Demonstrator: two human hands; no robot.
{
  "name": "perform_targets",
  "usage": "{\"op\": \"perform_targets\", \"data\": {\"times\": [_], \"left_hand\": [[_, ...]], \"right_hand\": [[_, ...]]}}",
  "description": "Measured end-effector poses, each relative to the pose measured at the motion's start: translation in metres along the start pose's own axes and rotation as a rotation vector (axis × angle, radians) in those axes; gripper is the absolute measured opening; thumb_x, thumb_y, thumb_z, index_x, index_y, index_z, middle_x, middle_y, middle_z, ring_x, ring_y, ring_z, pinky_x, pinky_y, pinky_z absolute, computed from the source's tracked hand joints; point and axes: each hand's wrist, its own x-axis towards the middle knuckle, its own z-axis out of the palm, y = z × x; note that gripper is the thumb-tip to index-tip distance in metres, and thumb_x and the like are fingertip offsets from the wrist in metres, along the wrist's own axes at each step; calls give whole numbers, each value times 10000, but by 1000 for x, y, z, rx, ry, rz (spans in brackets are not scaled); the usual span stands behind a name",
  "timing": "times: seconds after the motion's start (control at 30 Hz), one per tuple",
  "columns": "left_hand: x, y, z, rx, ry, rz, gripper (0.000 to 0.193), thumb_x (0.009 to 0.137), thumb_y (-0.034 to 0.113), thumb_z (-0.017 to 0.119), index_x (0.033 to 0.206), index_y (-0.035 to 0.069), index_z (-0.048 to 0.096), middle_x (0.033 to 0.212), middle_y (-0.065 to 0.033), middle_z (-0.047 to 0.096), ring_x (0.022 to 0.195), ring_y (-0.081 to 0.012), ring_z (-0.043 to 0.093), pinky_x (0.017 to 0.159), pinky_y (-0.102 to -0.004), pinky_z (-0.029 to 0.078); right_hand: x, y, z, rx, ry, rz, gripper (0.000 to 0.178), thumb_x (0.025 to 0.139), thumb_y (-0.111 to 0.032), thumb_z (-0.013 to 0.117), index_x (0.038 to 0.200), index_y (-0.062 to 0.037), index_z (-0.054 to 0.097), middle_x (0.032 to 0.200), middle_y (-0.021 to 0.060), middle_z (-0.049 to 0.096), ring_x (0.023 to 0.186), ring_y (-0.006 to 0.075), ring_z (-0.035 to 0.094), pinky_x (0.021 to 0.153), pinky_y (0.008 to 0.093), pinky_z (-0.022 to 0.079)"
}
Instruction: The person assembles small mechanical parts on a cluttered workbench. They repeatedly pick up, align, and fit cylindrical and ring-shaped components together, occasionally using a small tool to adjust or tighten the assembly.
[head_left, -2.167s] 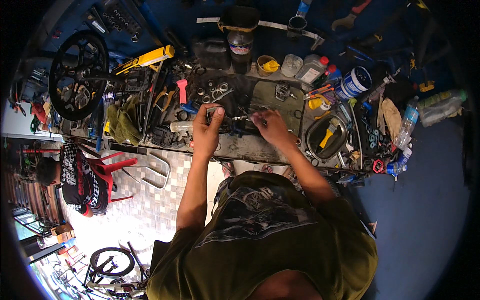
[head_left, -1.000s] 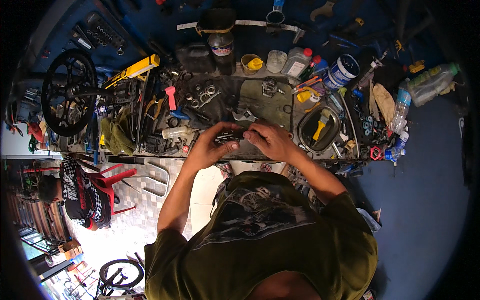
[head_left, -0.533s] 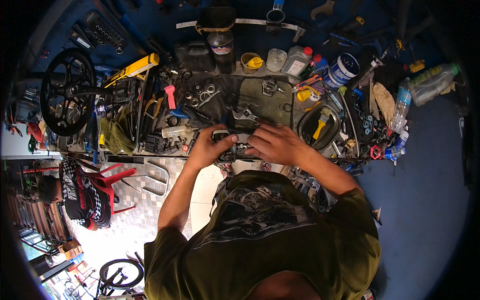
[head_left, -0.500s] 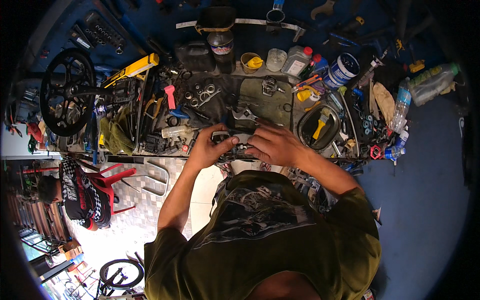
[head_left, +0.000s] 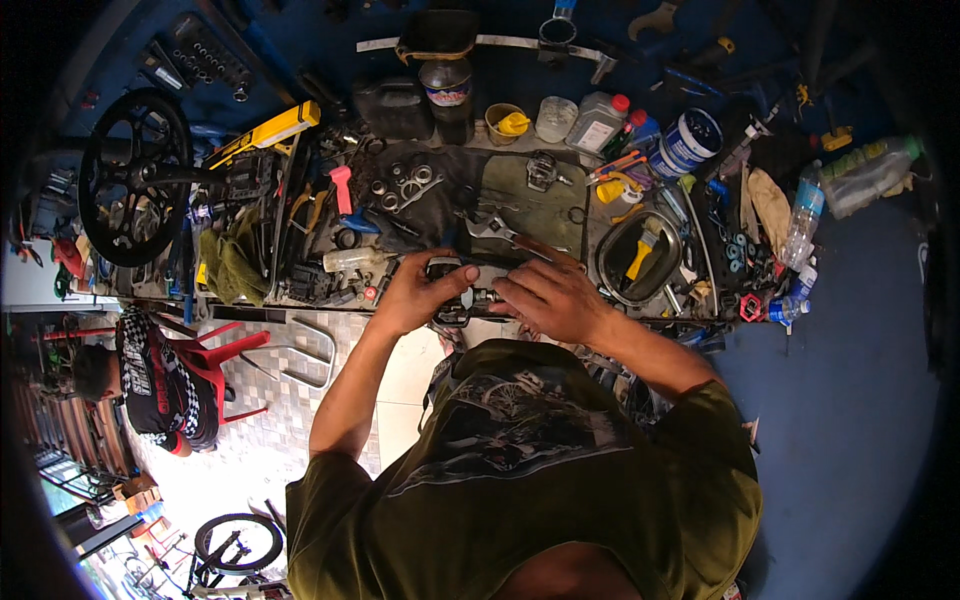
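Head view: the right hand point(head_left: 555, 298) has just dropped slightly toward the wearer, baring more of the adjustable wrench point(head_left: 510, 235) beyond its knuckles, while the work stays on the dark metal pedal point(head_left: 455, 315), so this looks like the same fingertip job carrying on! The pedal sits between the hands: the left hand point(head_left: 425, 295) grips its body, thumb on top, and the spindle point(head_left: 483, 295) points at the right fingertips, curled right at its end; whether they pinch it, I cannot tell. Containers now: just right of the right fingers, an oval tray point(head_left: 661, 278) cradles a yellow brush point(head_left: 638, 258). Well beyond both hands' fingers, a yellow tub point(head_left: 491, 119) holds something yellow; farther right of them, a blue-and-white tub point(head_left: 684, 150) gapes, contents too dark to read. Left of the left fingers lies a clear bottle point(head_left: 350, 260).
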Motion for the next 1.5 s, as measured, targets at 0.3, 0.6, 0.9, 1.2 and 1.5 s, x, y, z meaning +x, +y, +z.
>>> {"op": "perform_targets", "data": {"times": [0.3, 0.6, 0.9, 1.2, 1.5], "left_hand": [[6, -10, -2, 241, -25, 312, 312, 793, 250, 781, 890, -10, 636, 679, -56, 602, 603, -48, 491, 512, -245, 410], [10, -9, -2, 463, -27, 484, 309, 820, 286, 753, 867, 12, 619, 504, -44, 476, 424, -70, 380, 404, -284, 296], [4, -4, -3, -141, -162, 100, 336, 892, 276, 672, 1121, 44, 595, 1175, -68, 534, 1090, -121, 465, 946, -270, 380], [4, 3, -2, 64, -243, -125, 510, 935, 433, 555, 1228, 16, 538, 1106, -107, 619, 953, -227, 631, 880, -361, 502], [0, 10, 4, 612, -229, 641, 502, 783, 203, 766, 1212, 45, 559, 1215, -174, 578, 1172, -341, 547, 940, -388, 451]], "right_hand": [[-6, 0, 9, 1273, -306, 1096, 462, 967, -442, 510, 788, -26, 602, 604, 38, 525, 508, 153, 524, 474, 283, 406], [-1, 2, 14, 1446, -386, 1272, 492, 969, -494, 479, 770, -58, 587, 624, -24, 499, 521, 69, 484, 461, 228, 361], [-1, 2, 8, 246, -102, 286, 290, 973, -300, 505, 874, -50, 613, 746, 128, 594, 719, 254, 574, 668, 329, 452], [-9, 5, 2, 275, -123, 326, 311, 971, -314, 509, 975, -25, 623, 866, 146, 640, 806, 285, 614, 708, 364, 490], [-29, 20, 6, 653, -141, 749, 374, 996, -343, 476, 879, -2, 573, 768, 105, 600, 702, 203, 577, 636, 332, 442]]}}
